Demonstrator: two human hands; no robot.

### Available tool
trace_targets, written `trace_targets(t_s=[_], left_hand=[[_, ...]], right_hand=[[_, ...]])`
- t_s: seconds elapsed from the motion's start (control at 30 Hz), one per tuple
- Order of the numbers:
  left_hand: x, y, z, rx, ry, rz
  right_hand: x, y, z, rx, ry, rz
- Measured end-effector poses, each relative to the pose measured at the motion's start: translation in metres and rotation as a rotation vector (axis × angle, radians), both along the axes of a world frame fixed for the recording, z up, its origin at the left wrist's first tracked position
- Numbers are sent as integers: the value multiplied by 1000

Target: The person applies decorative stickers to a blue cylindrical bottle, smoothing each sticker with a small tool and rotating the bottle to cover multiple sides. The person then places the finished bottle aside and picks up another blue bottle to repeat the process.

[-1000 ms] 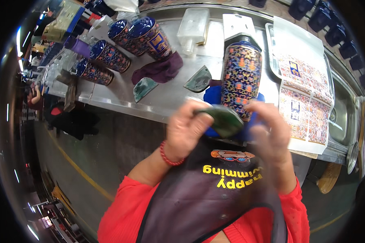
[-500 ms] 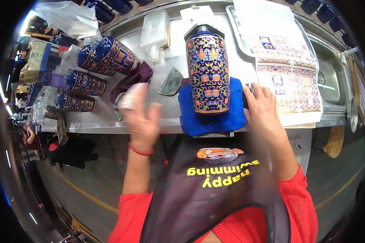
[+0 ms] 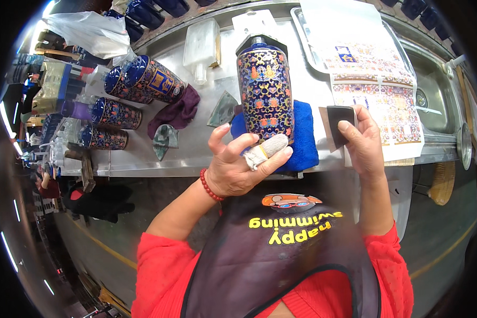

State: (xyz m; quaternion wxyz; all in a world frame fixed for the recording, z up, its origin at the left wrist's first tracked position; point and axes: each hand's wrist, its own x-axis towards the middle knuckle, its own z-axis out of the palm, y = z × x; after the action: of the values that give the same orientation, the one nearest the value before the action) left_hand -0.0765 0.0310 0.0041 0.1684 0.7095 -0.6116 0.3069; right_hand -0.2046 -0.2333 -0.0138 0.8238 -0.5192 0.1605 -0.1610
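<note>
A dark blue bottle (image 3: 265,87) with a colourful floral pattern lies on its side on a folded blue towel (image 3: 305,135), its neck pointing away from me. At its near end, my left hand (image 3: 238,164) has its fingers spread and seems to touch the base, which it partly hides. One finger of that hand wears a white fabric finger cover (image 3: 270,151). To the right of the towel, my right hand (image 3: 365,143) pinches a flat, dark rectangular scraper (image 3: 340,124) between thumb and fingers.
Printed pattern sheets (image 3: 373,111) lie on the right, beside a metal sink (image 3: 434,95). Leftward are several patterned bottles (image 3: 116,114), a purple cloth (image 3: 177,114) and green-grey cut pieces (image 3: 165,140). A clear, empty-looking bottle (image 3: 201,47) lies farther back.
My left hand has moved right to the bottle's base. My right hand has lifted away from the towel to the right, with the scraper now visible. The patterned bottle has shifted slightly left.
</note>
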Motion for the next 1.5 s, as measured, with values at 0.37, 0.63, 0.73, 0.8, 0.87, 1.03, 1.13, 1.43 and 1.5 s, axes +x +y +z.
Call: trace_targets(t_s=[0.37, 0.63, 0.73, 0.8, 0.87, 1.03, 1.13, 1.43, 1.5], left_hand=[[-14, 9, -5, -29, -43, 61], [-17, 8, -8, -69, 36, 73], [-17, 10, -7, -122, 133, 80], [-14, 10, -6, -170, 324, 143], [-8, 5, -8, -155, 559, 192], [-5, -8, -10, -94, 581, 304], [-3, -9, -8, -58, 560, 334], [3, -3, -23, -70, 561, 326], [5, -1, -26, -41, 604, 326]], right_hand=[[35, 24, 38, -1091, -418, 250], [61, 15, 36, -1238, -329, 148], [51, 25, 41, -1463, -487, 17], [44, 30, 48, -1553, -639, 63], [49, 29, 55, -1395, -523, 283], [100, 17, 64, -836, -211, 250], [97, 19, 72, -1626, -593, -77], [109, 10, 78, -1507, -488, -194], [91, 21, 77, -1426, -794, 106]])
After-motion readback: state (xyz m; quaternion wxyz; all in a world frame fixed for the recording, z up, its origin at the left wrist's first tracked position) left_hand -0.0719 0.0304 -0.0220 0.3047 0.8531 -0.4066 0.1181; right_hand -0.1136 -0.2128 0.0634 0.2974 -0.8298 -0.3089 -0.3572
